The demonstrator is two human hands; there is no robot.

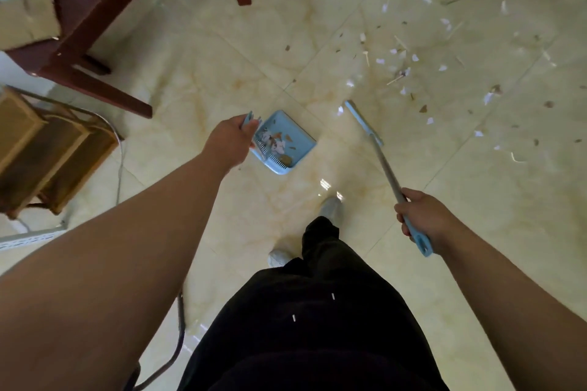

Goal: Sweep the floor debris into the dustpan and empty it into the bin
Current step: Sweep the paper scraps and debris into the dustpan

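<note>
Gripping a blue dustpan (283,140) by its handle, the left hand (229,140) holds collected scraps. The right hand (420,216) clenches the broom (378,149) near scattered debris (413,58).

A single head-worn camera looks steeply down from standing height over the person's own legs at the tiled floor (222,51) (wide-angle, so the edges bend); no second view.

Glossy cream tile floor (222,51) — dark wooden table (95,9).
</note>
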